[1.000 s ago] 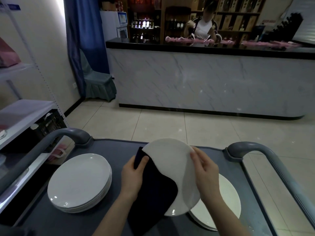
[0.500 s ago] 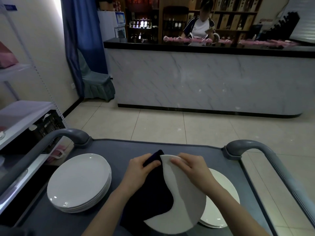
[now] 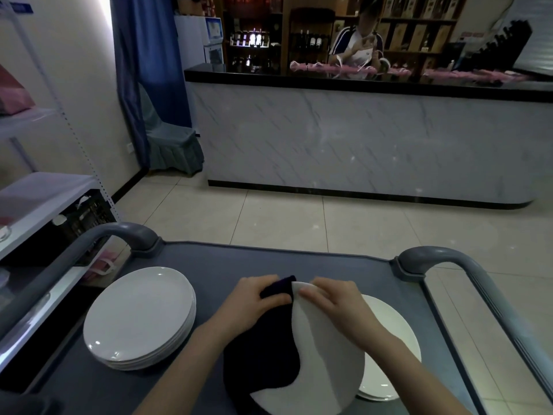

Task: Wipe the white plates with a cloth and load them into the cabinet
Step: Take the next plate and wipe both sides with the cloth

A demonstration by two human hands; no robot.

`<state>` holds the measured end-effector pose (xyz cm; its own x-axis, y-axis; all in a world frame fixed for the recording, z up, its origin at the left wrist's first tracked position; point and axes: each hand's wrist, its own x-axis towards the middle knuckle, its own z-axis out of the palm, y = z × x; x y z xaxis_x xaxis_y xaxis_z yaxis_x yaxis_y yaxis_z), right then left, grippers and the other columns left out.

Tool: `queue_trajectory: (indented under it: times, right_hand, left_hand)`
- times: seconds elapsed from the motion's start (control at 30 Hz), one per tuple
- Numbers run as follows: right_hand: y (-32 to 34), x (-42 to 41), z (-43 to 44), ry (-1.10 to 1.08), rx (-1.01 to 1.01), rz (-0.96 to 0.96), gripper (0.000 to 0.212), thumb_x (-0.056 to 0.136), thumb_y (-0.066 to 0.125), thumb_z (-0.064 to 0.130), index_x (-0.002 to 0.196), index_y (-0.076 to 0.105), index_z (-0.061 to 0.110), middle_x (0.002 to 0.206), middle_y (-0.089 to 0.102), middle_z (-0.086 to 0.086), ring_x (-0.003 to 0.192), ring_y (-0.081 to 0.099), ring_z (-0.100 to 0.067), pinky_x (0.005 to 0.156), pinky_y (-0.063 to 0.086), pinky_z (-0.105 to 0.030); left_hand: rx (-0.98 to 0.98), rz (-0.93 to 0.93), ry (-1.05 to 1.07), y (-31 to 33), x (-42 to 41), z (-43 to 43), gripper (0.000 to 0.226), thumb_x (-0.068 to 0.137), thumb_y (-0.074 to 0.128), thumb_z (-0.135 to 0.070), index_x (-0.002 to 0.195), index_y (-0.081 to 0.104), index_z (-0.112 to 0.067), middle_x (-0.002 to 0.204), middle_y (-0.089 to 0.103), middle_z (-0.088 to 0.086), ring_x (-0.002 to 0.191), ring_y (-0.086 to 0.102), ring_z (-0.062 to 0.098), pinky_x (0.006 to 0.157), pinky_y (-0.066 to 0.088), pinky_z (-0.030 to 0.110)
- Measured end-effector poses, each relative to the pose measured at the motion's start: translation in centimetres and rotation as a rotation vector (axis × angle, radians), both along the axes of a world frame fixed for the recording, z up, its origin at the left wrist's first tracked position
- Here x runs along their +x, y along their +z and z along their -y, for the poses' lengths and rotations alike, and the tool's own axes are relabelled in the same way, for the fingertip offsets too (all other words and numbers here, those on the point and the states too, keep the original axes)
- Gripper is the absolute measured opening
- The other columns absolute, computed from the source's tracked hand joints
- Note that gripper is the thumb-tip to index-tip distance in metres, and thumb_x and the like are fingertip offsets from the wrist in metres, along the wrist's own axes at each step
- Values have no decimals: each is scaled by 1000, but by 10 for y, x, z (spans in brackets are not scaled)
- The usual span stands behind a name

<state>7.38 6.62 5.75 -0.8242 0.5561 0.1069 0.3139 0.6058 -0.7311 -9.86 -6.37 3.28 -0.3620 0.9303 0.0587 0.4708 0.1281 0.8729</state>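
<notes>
Plate [image 3: 329,354] (white) gripped by both hands; dark cloth [image 3: 263,354] pressed on

One wide-angle view sits at the person's head, facing forward and tilted down. The flat dark-grey plastic cart top [image 3: 239,260] lies close beneath it and fills the lower frame. Across the pale tiled floor [image 3: 299,220], well apart from the camera, the long white marble-fronted counter with a black top [image 3: 359,139] spans the upper half, its lines bowing toward the edges

Restaurant bar area: marble-fronted counter [image 3: 359,139], bottle shelves [image 3: 254,40], grey service cart [image 3: 269,259].
</notes>
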Motion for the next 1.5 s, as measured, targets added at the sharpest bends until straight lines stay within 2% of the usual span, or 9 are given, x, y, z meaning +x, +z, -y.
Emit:
queue_trajectory:
  times: [0.13, 0.3, 0.5, 0.7, 0.87, 1.0, 1.2, 1.37, 1.5]
  right_hand:
    - [-2, 3, 0, -168, -97, -169, 31, 94, 59, 40, 66, 63, 25, 64, 59, 6, 60, 48, -5, 58, 36, -17]
    - [-18, 6, 12, -517, -307, -349, 36, 96, 57, 38, 73, 63, 11, 70, 59, -8, 56, 43, -3, 55, 36, -19]
    - [-9, 11, -6, -284, -159, -206, 39, 95, 61, 37, 65, 48, 14, 56, 42, 10, 53, 36, -3, 52, 31, -19]
    - [0, -5, -4, 36, -7, 27, 36, 94, 56, 50, 62, 51, 35, 57, 51, 16, 56, 44, -1, 55, 34, -18]
    - [-6, -2, -1, -308, -137, -278, 36, 95, 60, 38, 66, 60, 17, 62, 55, 4, 56, 44, -2, 55, 35, -18]
    - [-28, -5, 20, -620, -419, -401, 44, 97, 54, 39, 67, 49, 7, 56, 42, 9, 56, 38, -9, 54, 33, -22]
    - [-3, 5, -7, -255, -245, -216, 4, 88, 66, 44, 88, 63, 40, 76, 72, 18, 66, 63, 3, 56, 43, -10]
    - [7, -20, -10, 62, -1, 73, 46, 81, 45, 75, 69, 53, 31, 61, 55, 14, 59, 49, -2, 57, 38, -18]
    - [-5, -16, -12, -16, 5, -47, 42, 93, 57, 51, 60, 51, 26, 56, 48, 10, 56, 41, -2, 55, 33, -20]
  left_hand:
    - [102, 50, 202, 3, -2, -4, 18, 89, 69, -29, 76, 63, -17, 63, 60, -15, 58, 51, -3, 56, 38, 15]
    - [224, 144, 567, -12, 13, 10, 11, 92, 64, -32, 81, 64, -32, 77, 69, -16, 70, 61, -3, 59, 44, 11]
    - [112, 55, 226, -12, -8, 14, 9, 88, 69, -35, 84, 62, -39, 79, 68, -18, 71, 61, -3, 62, 42, 10]
    - [23, -11, -29, -4, -5, -4, 14, 80, 65, -50, 74, 60, -39, 69, 62, -18, 64, 54, -6, 60, 40, 13]
    - [239, 242, 459, -16, 3, 5, 15, 90, 68, -30, 78, 69, -38, 75, 71, -13, 68, 63, -2, 61, 46, 14]
    - [205, 441, 709, -28, 17, 10, 16, 91, 65, -39, 78, 68, -30, 80, 72, -5, 80, 68, 17, 69, 55, 36]
    - [191, 148, 451, -14, -4, 14, 16, 89, 70, -27, 73, 66, -28, 70, 68, -11, 62, 59, 0, 61, 44, 22]
    - [122, 3, 124, 3, 3, -1, 29, 87, 72, -24, 65, 59, -37, 60, 57, -16, 56, 48, -4, 54, 34, 14]
    - [159, 92, 319, -9, 11, 8, 17, 90, 68, -26, 74, 66, -29, 66, 65, -11, 60, 54, -3, 57, 39, 13]
